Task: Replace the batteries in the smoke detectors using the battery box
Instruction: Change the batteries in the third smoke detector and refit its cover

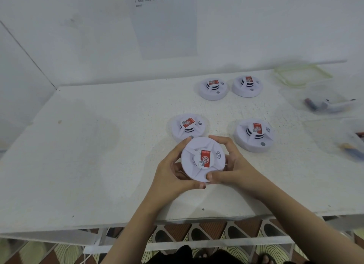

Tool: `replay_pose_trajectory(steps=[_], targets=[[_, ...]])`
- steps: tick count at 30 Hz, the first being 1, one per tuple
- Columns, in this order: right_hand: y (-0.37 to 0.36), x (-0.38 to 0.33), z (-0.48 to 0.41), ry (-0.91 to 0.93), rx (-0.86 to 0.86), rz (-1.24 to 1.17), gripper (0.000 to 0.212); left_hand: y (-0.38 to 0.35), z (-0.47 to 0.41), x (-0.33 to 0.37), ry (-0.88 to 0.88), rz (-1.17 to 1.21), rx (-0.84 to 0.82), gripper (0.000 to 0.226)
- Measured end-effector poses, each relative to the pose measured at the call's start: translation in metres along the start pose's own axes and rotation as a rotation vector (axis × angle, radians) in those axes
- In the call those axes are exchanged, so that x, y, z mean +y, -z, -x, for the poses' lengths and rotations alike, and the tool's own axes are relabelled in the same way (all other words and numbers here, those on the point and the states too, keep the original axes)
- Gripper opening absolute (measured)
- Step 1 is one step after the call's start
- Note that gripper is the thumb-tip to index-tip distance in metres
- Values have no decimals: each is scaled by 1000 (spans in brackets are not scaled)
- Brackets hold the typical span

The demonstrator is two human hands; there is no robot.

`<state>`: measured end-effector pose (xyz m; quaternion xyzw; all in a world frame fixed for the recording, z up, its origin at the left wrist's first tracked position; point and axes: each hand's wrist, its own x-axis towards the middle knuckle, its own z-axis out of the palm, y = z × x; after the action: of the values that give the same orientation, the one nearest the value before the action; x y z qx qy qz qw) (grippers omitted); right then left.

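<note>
I hold a round white smoke detector (202,159) with a red label, face up, just above the white table (88,155). My left hand (173,175) grips its left rim and underside with curled fingers. My right hand (232,165) grips its right rim, thumb at the near edge. Several more detectors lie face up on the table: one (188,126) just behind the held one, one (254,134) to the right, and two at the back (213,89) (247,86). A clear box with batteries (329,104) stands at the far right.
A second clear container (352,143) with batteries sits at the right edge. A clear lid with a green rim (302,74) lies at the back right. A printed sheet (165,21) hangs on the wall behind. The table's front edge is near my forearms.
</note>
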<state>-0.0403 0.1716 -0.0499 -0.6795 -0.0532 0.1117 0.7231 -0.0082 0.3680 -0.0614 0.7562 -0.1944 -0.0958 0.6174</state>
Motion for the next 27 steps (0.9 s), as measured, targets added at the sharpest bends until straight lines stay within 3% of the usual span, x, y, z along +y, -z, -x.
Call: replay_pose_trajectory(steps=[17, 23, 27], targets=[[1, -2, 0, -6, -12, -15, 76, 0, 0, 1, -7, 16, -3, 96], [8, -3, -1, -80, -85, -242, 66, 0, -1, 0, -36, 20, 4, 93], [9, -1, -1, -90, -89, -269, 66, 0, -1, 2, -44, 19, 9, 90]])
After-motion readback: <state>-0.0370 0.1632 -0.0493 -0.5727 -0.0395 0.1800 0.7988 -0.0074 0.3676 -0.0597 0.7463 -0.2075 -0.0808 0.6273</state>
